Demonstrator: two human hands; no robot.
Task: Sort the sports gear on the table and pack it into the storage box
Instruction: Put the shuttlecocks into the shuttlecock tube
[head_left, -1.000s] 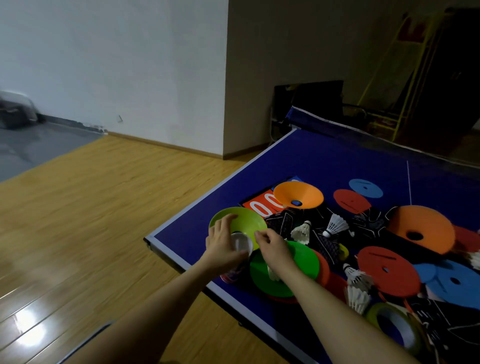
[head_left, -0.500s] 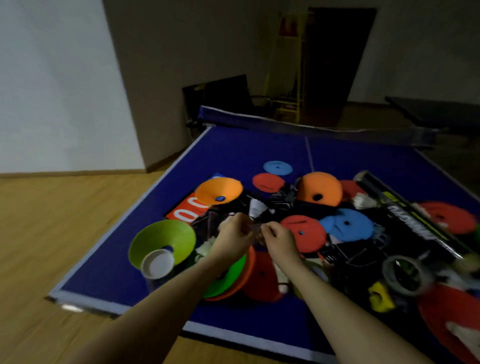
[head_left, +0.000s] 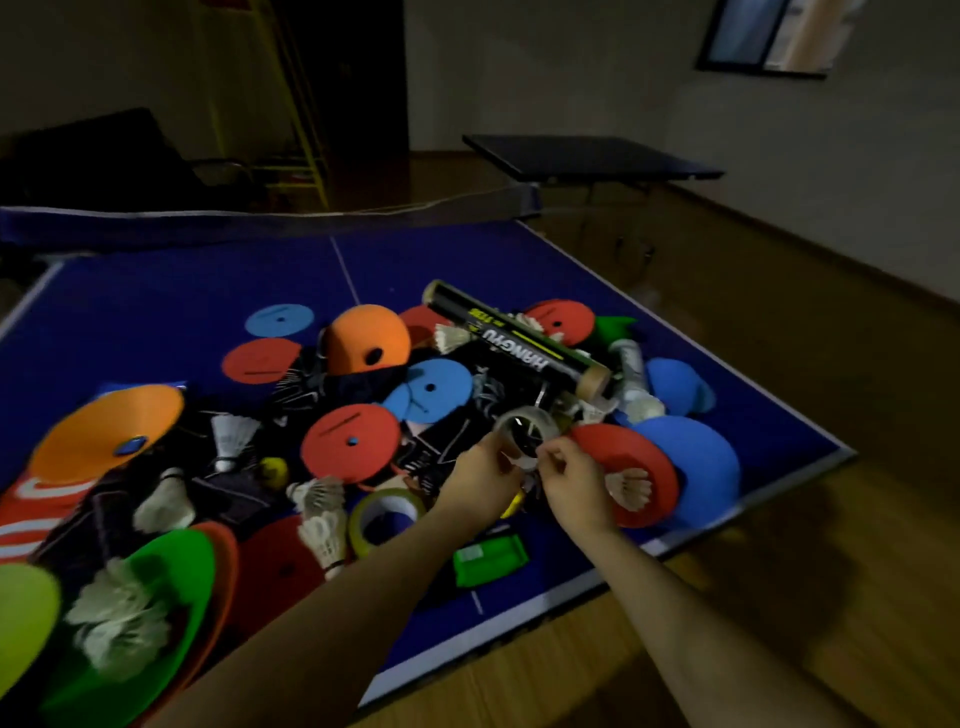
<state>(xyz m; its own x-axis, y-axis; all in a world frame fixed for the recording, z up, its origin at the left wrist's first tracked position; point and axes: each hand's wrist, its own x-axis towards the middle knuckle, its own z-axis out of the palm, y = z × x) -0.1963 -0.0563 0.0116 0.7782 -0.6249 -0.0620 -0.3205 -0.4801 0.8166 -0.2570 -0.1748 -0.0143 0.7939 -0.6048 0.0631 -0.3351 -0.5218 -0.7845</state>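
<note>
My left hand (head_left: 480, 475) and right hand (head_left: 569, 480) both pinch the clear tape roll (head_left: 524, 434) above the gear pile on the table (head_left: 156, 306). Grip its rim firmly; lift clear of the shuttlecocks (head_left: 626, 486).

A clear tape roll (head_left: 524, 434) was held between the left hand (head_left: 480, 480) and the right hand (head_left: 574, 480) above the gear heaped near the right edge of the blue tabletop (head_left: 182, 306), beside a black shuttlecock tube (head_left: 514, 340).
</note>
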